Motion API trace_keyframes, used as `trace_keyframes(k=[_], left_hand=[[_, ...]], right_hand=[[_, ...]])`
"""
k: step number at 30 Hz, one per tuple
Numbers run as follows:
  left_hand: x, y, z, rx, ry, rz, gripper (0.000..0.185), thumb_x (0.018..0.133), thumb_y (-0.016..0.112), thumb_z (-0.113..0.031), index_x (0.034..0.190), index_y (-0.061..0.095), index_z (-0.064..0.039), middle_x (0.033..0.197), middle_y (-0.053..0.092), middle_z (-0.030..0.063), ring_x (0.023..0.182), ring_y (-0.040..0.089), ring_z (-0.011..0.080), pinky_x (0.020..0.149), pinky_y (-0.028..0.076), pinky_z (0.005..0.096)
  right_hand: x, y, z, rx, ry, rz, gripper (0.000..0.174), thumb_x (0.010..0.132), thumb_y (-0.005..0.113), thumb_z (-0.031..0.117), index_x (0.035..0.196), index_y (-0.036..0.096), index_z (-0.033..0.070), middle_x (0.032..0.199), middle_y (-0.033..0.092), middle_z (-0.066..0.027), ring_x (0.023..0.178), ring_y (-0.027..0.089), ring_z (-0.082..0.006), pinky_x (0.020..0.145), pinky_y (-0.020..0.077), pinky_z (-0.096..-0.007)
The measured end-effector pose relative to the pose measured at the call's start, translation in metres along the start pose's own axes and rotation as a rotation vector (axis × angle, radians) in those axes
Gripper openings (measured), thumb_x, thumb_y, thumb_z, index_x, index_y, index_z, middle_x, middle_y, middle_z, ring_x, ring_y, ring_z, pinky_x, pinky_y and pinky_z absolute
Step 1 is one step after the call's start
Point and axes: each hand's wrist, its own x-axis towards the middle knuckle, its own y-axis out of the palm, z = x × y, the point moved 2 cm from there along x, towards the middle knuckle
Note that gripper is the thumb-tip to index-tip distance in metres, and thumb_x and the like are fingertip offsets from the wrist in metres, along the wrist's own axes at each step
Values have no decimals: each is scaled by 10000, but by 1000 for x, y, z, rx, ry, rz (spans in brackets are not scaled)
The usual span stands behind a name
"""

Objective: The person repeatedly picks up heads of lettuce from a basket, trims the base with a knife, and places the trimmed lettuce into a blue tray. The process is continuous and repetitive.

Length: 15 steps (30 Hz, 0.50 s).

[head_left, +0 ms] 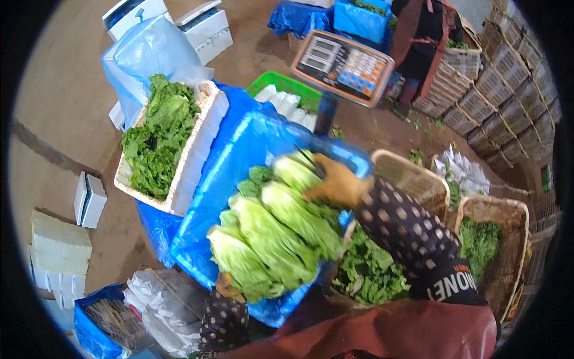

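Several pale-green heads of leaf lettuce (271, 233) lie side by side on a blue plastic-covered surface (215, 179) in front of me. My right hand (338, 181) is at the far end of the row, blurred, its fingers around a slim dark tool (317, 168). Whether that tool is a knife or scissors cannot be made out. Its tip is by the farthest lettuce head (293, 168). My left hand (229, 287) touches the near-left end of the row, its fingers partly hidden by the leaves.
A digital weighing scale (343, 67) rises beyond the surface. On the left stands a white foam box (202, 148) of leafy greens. Crates (410, 175) and loose leaves (370, 264) are at right. Another person (417, 45) is near stacked crates (506, 89). A green basket (287, 85) holds white packages.
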Motion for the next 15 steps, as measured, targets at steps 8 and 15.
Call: trace_keyframes(k=[8,15], left_hand=[[182,-240,62,-666,-88,-117,639,933,605,-607,1236,660,-47,1117,704,150,970,679,287,840,552,461],[183,-312,64,-70,-115,-346,563,978,434,-596,812,621,-92,656,576,9,484,466,191,488,380,353]], right_hand=[[279,119,-40,-206,81,-142,858,796,799,313,1505,411,25,1430,529,-293,1304,543,-405,1111,430,-404],[232,104,-18,-234,-314,-412,623,830,755,290,1365,538,57,1135,684,-216,1032,688,-351,914,560,-430]])
